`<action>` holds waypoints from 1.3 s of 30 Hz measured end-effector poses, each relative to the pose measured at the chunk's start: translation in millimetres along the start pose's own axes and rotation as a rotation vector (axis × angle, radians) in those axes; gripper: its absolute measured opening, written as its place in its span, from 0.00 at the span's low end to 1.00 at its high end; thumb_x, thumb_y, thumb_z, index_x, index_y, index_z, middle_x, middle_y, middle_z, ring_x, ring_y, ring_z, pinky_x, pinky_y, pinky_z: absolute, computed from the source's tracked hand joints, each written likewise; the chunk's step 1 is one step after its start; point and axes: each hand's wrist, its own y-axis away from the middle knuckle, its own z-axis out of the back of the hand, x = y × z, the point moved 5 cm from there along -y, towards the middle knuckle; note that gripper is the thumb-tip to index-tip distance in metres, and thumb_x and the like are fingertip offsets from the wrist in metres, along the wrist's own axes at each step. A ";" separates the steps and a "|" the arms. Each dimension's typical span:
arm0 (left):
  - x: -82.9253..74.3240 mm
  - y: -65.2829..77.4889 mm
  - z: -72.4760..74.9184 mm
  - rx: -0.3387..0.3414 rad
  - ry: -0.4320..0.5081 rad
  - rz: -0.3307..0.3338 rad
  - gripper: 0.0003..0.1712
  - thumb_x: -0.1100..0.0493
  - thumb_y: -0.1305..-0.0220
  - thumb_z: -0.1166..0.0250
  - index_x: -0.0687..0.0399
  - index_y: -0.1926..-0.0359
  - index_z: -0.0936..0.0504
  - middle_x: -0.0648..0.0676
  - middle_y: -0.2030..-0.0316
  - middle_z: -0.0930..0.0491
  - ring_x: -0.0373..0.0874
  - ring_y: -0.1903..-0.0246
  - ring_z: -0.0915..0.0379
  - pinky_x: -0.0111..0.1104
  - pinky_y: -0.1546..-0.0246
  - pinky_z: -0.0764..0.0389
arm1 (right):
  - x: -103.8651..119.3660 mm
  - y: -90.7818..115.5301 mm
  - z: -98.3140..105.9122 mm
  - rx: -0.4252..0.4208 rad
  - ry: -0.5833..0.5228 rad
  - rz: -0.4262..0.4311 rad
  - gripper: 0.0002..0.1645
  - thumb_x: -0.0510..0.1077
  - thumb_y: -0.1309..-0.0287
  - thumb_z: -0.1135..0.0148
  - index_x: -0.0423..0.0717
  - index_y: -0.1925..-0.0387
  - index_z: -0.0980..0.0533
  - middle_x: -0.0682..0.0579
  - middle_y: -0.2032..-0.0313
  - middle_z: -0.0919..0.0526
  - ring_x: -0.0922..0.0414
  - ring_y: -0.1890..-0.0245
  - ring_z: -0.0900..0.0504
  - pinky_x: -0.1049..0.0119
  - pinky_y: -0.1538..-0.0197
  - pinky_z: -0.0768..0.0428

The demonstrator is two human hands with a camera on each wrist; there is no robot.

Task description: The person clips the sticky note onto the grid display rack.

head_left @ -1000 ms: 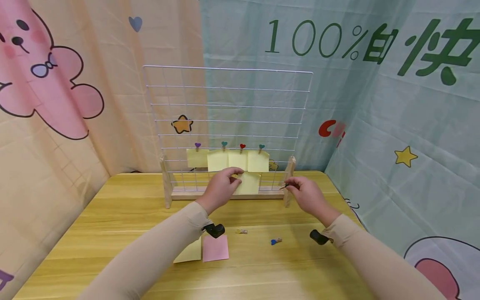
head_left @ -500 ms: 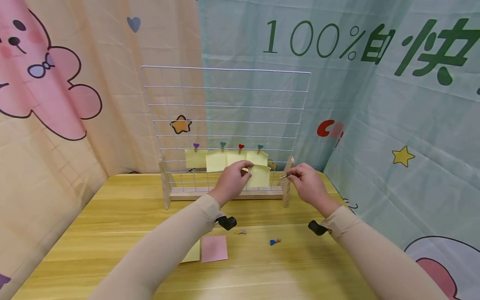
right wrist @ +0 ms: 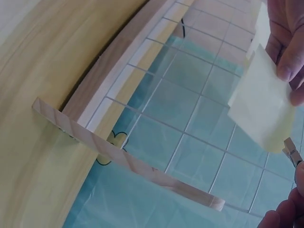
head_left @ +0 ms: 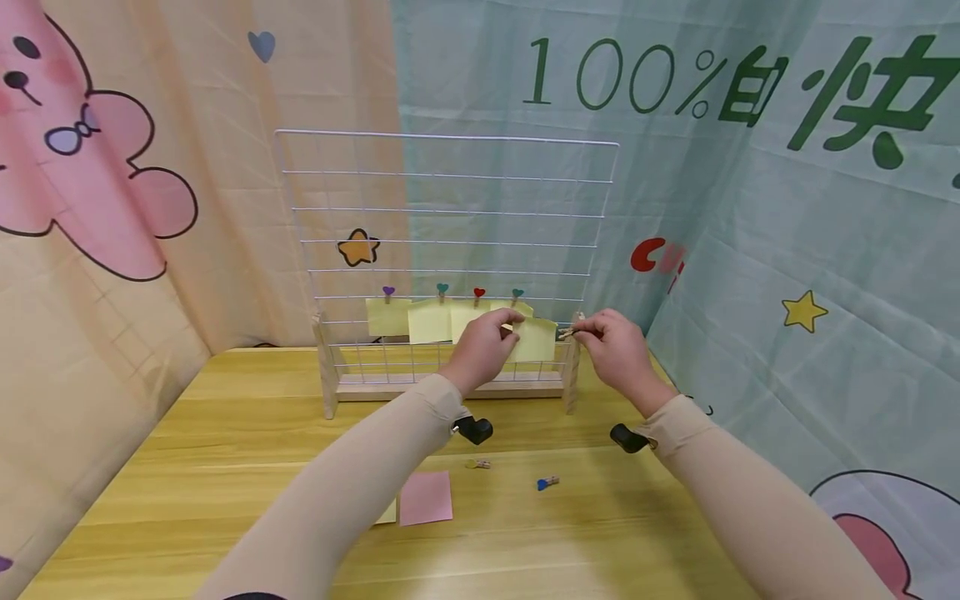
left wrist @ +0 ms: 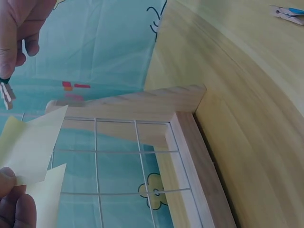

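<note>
Pink note (head_left: 426, 498) is lying near me; blue clip (head_left: 547, 482) is sitting right of it. Farther out, my left hand (head_left: 482, 350) is pinching a yellow note (head_left: 535, 341) by its left edge; my right hand (head_left: 621, 354) is pinching a clothespin (right wrist: 293, 152) (just right of that note). Behind, clipped notes (head_left: 430, 322) are hanging on the wire rack (head_left: 390, 390).

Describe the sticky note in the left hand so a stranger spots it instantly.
Find the wire grid rack on the wooden table. At its lower right, the left hand pinches a pale yellow sticky note. Unlike the clipped yellow notes in the row, this one is held, unclipped.
</note>
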 end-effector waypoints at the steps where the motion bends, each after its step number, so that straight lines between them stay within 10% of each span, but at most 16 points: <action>1: -0.5 -2.1 -1.5 0.000 -0.007 -0.003 0.17 0.63 0.23 0.39 0.53 0.36 0.18 0.53 0.41 0.15 0.46 0.47 0.15 0.33 0.58 0.17 | 0.4 -1.7 0.3 0.000 0.003 0.000 0.11 0.40 0.27 0.36 0.39 0.52 0.12 0.44 0.57 0.16 0.48 0.62 0.18 0.60 0.60 0.21; 39: -8.0 -38.7 -25.7 -0.029 -0.020 0.040 0.19 0.61 0.20 0.41 0.46 0.35 0.19 0.50 0.38 0.16 0.45 0.43 0.16 0.31 0.65 0.19 | -10.9 -49.2 -2.0 0.006 0.038 -0.105 0.16 0.44 0.22 0.42 0.40 0.47 0.14 0.42 0.53 0.19 0.45 0.58 0.20 0.52 0.57 0.20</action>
